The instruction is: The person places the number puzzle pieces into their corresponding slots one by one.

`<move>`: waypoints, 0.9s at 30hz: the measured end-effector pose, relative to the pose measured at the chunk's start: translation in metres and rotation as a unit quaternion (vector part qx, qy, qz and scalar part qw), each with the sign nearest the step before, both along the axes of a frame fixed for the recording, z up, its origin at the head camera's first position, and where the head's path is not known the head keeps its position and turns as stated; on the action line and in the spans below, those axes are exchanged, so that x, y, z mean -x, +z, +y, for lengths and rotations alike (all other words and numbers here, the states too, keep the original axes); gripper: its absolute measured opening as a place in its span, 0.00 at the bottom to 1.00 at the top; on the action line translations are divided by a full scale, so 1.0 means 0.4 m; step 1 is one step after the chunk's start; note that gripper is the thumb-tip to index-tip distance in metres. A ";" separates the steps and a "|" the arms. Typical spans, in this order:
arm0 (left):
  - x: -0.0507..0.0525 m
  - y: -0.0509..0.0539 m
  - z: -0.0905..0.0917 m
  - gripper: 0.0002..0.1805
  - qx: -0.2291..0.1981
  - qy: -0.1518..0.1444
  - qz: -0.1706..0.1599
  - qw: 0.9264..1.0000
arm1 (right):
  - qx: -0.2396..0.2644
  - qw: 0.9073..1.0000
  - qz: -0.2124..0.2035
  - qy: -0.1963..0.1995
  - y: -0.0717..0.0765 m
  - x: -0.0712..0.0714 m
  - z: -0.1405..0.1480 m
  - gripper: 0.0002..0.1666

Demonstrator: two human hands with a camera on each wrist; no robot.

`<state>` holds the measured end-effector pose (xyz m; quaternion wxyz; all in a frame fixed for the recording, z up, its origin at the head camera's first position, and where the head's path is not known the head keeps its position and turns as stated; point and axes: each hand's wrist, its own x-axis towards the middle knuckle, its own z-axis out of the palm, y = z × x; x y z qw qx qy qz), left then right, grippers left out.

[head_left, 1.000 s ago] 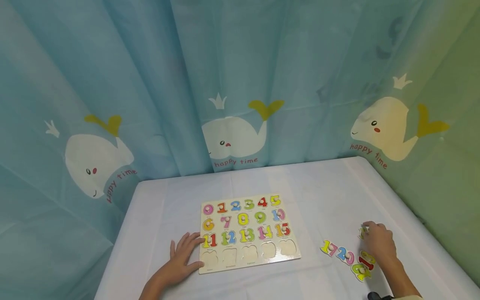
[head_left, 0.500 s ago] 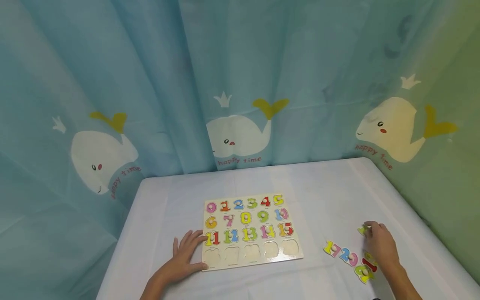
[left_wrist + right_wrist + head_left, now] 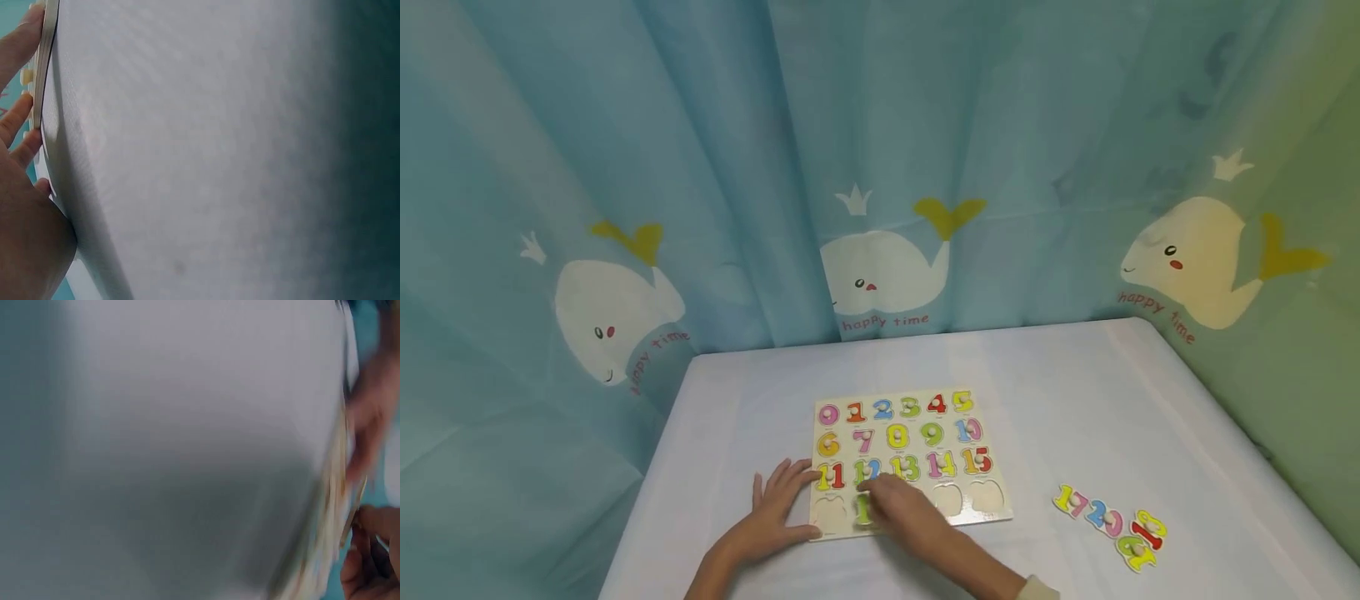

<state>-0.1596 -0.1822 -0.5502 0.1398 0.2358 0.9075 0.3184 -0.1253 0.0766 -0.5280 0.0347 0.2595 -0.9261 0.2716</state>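
Observation:
A wooden number puzzle board (image 3: 883,400) lies on the table, knobbed numbers 0 to 15 seated in its upper rows. Cut-out recesses (image 3: 987,497) run along its front row. My left hand (image 3: 771,510) rests at the board's left edge, fingers extended, thumb by the near corner; the left wrist view shows the fingertips against the board's side (image 3: 47,62). My right hand (image 3: 913,517) pinches a number puzzle piece (image 3: 862,510) with a green 1 over the front row, its other digit hidden by the fingers. The right wrist view shows the right hand (image 3: 375,556) blurred.
On the right of the white-covered table (image 3: 1037,400) lie loose number pieces: 17 (image 3: 1070,501), 20 (image 3: 1105,518), 18 (image 3: 1149,531) and 19 (image 3: 1136,552), the last two touching. A blue whale-print curtain (image 3: 737,208) hangs behind.
My right hand has picked up the green-digit puzzle piece from the right side and carried it left to the board's front row. My left hand has stayed at the board's edge.

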 end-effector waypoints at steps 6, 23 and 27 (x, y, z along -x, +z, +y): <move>0.001 -0.016 0.003 0.40 -0.013 -0.012 0.020 1.000 | -0.060 0.998 0.003 -0.004 -0.032 0.015 -0.144 0.16; -0.003 0.002 -0.010 0.37 -0.024 -0.021 0.035 0.999 | -0.022 0.998 -0.057 0.004 -0.030 0.018 -0.156 0.20; -0.007 -0.005 -0.008 0.32 -0.025 -0.015 0.038 0.999 | 0.022 0.995 -0.100 0.008 -0.023 0.008 -0.081 0.22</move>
